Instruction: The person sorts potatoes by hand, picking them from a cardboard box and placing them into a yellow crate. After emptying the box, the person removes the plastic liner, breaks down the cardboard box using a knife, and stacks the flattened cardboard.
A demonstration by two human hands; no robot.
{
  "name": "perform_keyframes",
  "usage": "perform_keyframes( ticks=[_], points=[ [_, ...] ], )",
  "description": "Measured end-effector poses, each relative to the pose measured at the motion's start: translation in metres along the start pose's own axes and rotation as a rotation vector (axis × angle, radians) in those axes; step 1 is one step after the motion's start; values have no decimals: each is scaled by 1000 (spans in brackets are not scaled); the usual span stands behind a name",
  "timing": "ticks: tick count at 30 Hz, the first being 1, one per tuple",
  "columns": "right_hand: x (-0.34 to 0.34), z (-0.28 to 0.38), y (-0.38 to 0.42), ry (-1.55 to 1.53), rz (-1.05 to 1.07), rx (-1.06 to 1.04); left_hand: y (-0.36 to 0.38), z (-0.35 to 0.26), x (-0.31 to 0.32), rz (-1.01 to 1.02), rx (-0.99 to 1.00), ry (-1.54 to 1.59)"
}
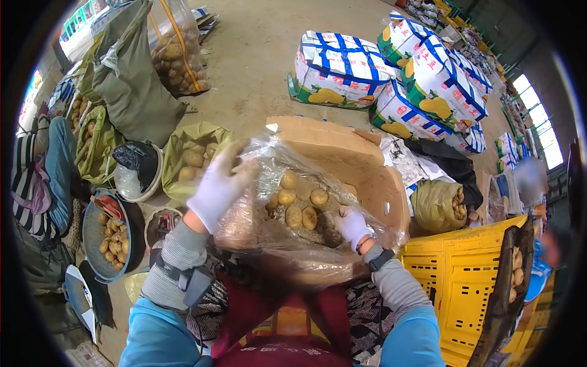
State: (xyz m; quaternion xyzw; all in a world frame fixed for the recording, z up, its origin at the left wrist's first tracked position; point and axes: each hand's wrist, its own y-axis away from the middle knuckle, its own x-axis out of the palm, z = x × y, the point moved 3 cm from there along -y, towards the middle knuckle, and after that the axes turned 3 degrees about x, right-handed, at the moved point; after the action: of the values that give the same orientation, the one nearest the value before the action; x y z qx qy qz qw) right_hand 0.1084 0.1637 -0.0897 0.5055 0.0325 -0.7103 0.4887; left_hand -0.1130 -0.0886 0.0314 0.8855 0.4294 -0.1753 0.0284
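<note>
While the white-gloved right hand (353,226) is pinching the brown cardboard box's (333,139) clear plastic liner (243,221), likely for access, the open left hand (218,191) is hovering.

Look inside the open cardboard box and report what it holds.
The cardboard box has a clear plastic liner with several potatoes inside. What lies beneath the potatoes and the liner's crumpled folds is covered.

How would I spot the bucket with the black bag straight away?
From the open cardboard box, look left past the green potato sack. There stands a round white bucket. Unlike the sack and the blue potato tub, it holds a black plastic bag.
</note>
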Motion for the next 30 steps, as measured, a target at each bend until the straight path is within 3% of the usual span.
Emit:
perform_keyframes(
  ticks=[2,4,5,7,11,14,18,21,23,24,25,27,30],
  points=[
    [14,-4,-37,52,159,137,6,-19,25,122,72,-32],
    [46,-29,-85,256,68,35,11,-20,44,196,96,0],
    [65,-35,-113,350,28,-44,13,-23,49,202,95,-16],
    [86,-33,-151,409,101,110,15,-39,53,215,115,-100],
    [123,-31,-205,486,91,209,9,-43,53,221,-26,-28],
    [133,-45,-219,423,68,281,3,-39,57,172,-26,2],
    [118,-76,-203,-45,53,237,-4,-44,65,146,17,-10],
    [85,-88,-157,-893,151,191,-8,-42,79,124,169,-15],
    [42,-57,-112,-1394,422,32,-8,-40,89,39,327,65],
    [10,-33,-81,-1517,595,-93,-9,-40,94,109,299,31],
    [-23,-10,-48,-1622,790,-203,-10,-44,99,183,227,18],
    [-54,9,-11,-1705,743,-165,-6,-37,119,234,267,-20],
    [-65,10,25,-1400,430,-404,5,-44,147,198,449,-26]
  ],
)
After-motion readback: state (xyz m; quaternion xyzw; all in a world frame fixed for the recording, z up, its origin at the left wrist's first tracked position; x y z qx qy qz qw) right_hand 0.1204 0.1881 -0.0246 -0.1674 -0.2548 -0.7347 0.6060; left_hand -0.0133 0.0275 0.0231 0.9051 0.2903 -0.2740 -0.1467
